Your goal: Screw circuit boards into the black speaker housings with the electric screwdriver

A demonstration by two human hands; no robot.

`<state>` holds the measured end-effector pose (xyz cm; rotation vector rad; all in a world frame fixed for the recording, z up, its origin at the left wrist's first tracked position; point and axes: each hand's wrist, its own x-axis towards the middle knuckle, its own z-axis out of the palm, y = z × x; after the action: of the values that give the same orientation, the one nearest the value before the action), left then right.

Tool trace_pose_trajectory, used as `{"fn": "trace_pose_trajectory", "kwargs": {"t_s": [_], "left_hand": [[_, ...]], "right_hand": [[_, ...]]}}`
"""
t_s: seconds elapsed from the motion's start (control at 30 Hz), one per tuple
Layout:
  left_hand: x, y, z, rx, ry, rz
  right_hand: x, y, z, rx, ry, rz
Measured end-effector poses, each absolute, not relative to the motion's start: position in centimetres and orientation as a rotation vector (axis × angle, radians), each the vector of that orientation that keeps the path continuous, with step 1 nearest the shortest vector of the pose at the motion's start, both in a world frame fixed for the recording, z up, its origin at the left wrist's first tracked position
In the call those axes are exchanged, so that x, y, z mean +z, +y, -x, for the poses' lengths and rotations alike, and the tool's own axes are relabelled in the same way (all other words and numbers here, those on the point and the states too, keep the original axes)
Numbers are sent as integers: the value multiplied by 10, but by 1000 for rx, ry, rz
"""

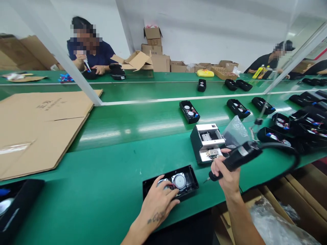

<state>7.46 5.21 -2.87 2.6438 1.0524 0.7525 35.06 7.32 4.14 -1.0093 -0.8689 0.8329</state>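
Note:
My left hand (158, 201) rests on a black speaker housing (190, 177) that lies open on the green belt near the front edge, fingers on the round silver driver (179, 181) inside it. My right hand (227, 173) grips a black electric screwdriver (236, 156) with a thick black cable, its tip pointing down-left just right of the housing. A grey and white screw feeder box (206, 143) stands just behind the screwdriver.
Flattened cardboard (38, 129) covers the belt at left. Several open black housings (189, 111) lie on the belt and pile up at right (301, 126). Two people work at the far side (89, 51), (268, 61). Cardboard boxes (153, 51) stack against the wall.

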Motion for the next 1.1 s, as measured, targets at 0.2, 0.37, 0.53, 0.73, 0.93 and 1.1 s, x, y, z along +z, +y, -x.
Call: {"fn": "trace_pose_trajectory", "kwargs": {"t_s": [0.2,0.37,0.53,0.73,0.93,1.1], "left_hand": [[-30,51,-74,756,1030,-2666],[-29,50,-73,710,1032,-2649],[-27,50,-74,703,1030,-2653],[-30,48,-73,677,1036,-2638],[-31,49,-73,687,1032,-2637],[-30,48,-74,691,1052,-2607]], "right_hand": [[46,45,-301,867,-949,708],[30,44,-277,890,-1024,731],[22,44,-271,908,-1040,749],[16,43,-268,933,-1033,743],[12,41,-262,935,-1045,755],[20,39,-266,934,-1021,725]]}}
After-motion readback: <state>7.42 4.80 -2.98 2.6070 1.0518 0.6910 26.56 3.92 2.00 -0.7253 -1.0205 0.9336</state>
